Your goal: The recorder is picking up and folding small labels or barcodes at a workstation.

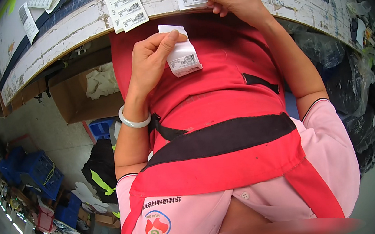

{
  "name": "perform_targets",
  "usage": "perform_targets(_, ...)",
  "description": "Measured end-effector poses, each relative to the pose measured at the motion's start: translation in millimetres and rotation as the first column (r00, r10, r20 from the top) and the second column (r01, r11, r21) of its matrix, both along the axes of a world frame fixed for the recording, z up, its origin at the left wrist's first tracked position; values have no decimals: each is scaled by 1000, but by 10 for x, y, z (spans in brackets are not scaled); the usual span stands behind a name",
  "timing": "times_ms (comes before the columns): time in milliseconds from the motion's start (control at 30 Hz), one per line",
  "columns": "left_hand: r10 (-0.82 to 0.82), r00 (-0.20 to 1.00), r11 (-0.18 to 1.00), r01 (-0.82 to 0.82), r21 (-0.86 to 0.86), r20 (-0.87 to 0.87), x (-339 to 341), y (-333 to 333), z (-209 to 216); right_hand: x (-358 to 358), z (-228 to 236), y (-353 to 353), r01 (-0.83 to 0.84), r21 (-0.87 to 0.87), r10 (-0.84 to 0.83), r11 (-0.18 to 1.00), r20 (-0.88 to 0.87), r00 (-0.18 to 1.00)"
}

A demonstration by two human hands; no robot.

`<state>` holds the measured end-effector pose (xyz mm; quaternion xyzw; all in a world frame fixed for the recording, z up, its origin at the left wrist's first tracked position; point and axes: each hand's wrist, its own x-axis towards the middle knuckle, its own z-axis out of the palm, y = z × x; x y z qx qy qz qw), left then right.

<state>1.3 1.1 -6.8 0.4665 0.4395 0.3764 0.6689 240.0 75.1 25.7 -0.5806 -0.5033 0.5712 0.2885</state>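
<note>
One white paper label strip [182, 52], smooth and glossy, is held over the apron below the bench edge; its long axis is run from the bench toward the body, slightly slanted, and its lower end is bent over, with one barcode label seen whole and another in part. Its upper part is pinched between thumb and forefinger in the grip of the left hand [148, 58]. One flat rectangular slip [191, 1] is laid on the bench [164, 0], its long axis set left to right, and its right end is met by the fingertips of the right hand [245, 4]; whether it is pinched in that grip cannot be told. The bench is surfaced in white, scuffed and flaking. Beside the slip, one overlapped pile of label sheets [130, 9] is placed, pointed toward the body. One rounded, pale bracelet [134, 119] is worn on the left wrist. The apron [209, 100] is made of red cloth, crossed by one black band. Below, crumpled pale material [101, 83] is contained in a cardboard box [71, 101].
</note>
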Motion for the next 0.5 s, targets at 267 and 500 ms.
perform_targets(267, -71, 997, 997, 70, -41, -20, -29, 0, -10, -35, 44, -21, 6, 9, -7, 1000, 45, 999)
perform_targets(500, -14, 1000, 1000, 14, -19, 6, 19, -29, -25, -58, 63, -25, -7, 42, 3, 999, 91, 996)
